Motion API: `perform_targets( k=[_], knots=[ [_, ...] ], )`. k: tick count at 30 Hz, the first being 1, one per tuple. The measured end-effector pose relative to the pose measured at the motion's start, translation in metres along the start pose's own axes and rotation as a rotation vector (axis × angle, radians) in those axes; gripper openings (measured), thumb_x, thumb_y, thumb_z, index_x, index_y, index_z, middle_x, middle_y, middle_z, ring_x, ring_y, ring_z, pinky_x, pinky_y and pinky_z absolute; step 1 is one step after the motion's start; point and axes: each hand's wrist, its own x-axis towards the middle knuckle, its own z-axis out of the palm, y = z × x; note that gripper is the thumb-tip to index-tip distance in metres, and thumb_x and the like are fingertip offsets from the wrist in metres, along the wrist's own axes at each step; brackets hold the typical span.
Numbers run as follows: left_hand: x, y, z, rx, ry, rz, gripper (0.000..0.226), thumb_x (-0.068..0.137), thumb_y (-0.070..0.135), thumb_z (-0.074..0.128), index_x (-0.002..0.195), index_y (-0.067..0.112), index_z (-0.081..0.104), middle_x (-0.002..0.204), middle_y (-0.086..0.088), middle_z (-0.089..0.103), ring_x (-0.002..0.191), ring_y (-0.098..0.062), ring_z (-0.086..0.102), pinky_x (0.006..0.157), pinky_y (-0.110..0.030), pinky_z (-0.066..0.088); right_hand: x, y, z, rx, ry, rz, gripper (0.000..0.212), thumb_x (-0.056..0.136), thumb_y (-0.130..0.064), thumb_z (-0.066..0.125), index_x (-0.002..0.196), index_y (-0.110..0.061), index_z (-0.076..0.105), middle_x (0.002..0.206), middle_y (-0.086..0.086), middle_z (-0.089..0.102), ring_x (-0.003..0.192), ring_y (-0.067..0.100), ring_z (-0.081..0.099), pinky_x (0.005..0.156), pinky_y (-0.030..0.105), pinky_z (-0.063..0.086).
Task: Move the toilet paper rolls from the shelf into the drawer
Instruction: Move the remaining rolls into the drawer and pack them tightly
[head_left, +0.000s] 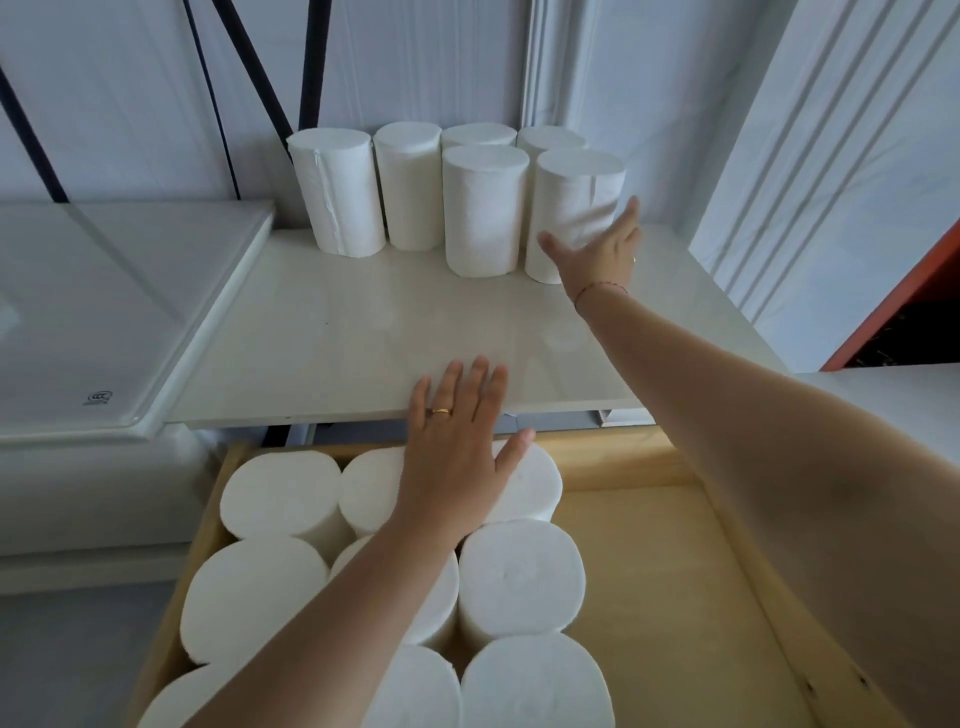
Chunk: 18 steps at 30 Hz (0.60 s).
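Several white toilet paper rolls (410, 184) stand upright at the back of the pale shelf (363, 332). My right hand (597, 249) reaches the front right roll (574, 192), fingers spread around its lower side, not closed on it. My left hand (460, 447) lies flat and open, palm down, over the shelf's front edge and a roll (535, 483) at the back of the open wooden drawer (675, 571) below. The drawer's left half holds several upright rolls (283, 493); its right half shows bare wood.
A white lidded unit (104, 322) adjoins the shelf on the left. White panelled walls rise behind and to the right. An orange-edged object (904, 301) stands at the far right.
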Motion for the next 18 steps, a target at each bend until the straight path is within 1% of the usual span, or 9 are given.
perform_targets(
  k=[3,5,8,11,14,18],
  knots=[
    [-0.001,0.001,0.001,0.006,-0.002,0.004,0.066,0.094,0.056,0.019,0.147,0.017,0.027,0.153,-0.006,0.029,0.141,-0.027,0.024,0.116,-0.047,0.011,0.010,-0.008,0.014,0.081,0.080,0.025,0.118,0.064,-0.043,0.077,0.153,-0.021,0.003,0.150,0.009,0.027,0.134,0.029,0.037,0.109,0.037,0.032],
    [-0.001,0.000,0.001,0.003,-0.004,-0.001,0.066,0.094,0.056,0.020,0.147,0.017,0.026,0.153,-0.006,0.029,0.142,-0.027,0.024,0.116,-0.048,0.011,0.014,-0.012,0.020,0.117,0.130,0.023,0.119,0.060,-0.042,0.075,0.153,-0.022,0.004,0.147,0.008,0.031,0.132,0.028,0.039,0.110,0.036,0.033],
    [-0.001,-0.001,0.002,0.010,-0.013,-0.003,0.066,0.095,0.056,0.018,0.148,0.017,0.025,0.154,-0.005,0.027,0.142,-0.026,0.023,0.116,-0.048,0.011,0.018,-0.015,0.025,0.109,0.163,0.030,0.120,0.057,-0.047,0.073,0.152,-0.024,0.004,0.146,0.005,0.034,0.132,0.024,0.041,0.111,0.040,0.032],
    [-0.001,-0.001,0.002,0.012,-0.012,-0.001,0.066,0.095,0.057,0.018,0.148,0.017,0.025,0.154,-0.006,0.028,0.142,-0.026,0.023,0.116,-0.048,0.012,0.020,-0.017,0.025,0.075,0.168,0.055,0.116,0.057,-0.049,0.070,0.151,-0.027,0.006,0.145,0.002,0.036,0.130,0.025,0.044,0.109,0.044,0.034],
    [-0.001,-0.001,0.003,0.012,-0.011,-0.005,0.066,0.095,0.057,0.018,0.148,0.017,0.025,0.154,-0.005,0.028,0.142,-0.026,0.023,0.116,-0.048,0.012,0.021,-0.015,0.021,0.072,0.152,0.043,0.107,0.057,-0.046,0.071,0.147,-0.025,0.017,0.141,-0.001,0.038,0.126,0.026,0.045,0.104,0.041,0.038],
    [-0.001,-0.002,0.003,0.007,-0.002,0.002,0.065,0.095,0.055,0.019,0.147,0.018,0.027,0.153,-0.005,0.029,0.141,-0.027,0.025,0.115,-0.048,0.012,0.012,-0.008,0.008,0.100,0.079,-0.023,0.098,0.060,-0.040,0.073,0.141,-0.019,0.023,0.138,-0.001,0.038,0.122,0.025,0.046,0.099,0.037,0.041]
  ],
)
